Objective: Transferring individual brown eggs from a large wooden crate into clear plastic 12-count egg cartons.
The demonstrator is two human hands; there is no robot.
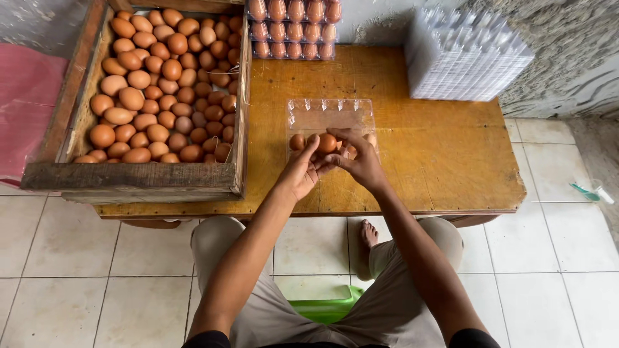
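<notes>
An open clear plastic egg carton [330, 113] lies on the wooden table [438, 148]. One brown egg [296, 142] sits in its near left cup. My left hand [301, 173] and my right hand [358, 158] meet over the carton's near row. Between their fingertips is another brown egg [327, 143], with the right fingers curled over it and the left fingers touching it from the left. Further eggs under the right hand are hidden.
A wooden crate [135, 177] full of brown eggs fills the table's left side. Filled clear cartons [295, 29] stand at the back. A stack of empty clear cartons [464, 58] sits at the back right. Tiled floor and a green stool [325, 308] lie below.
</notes>
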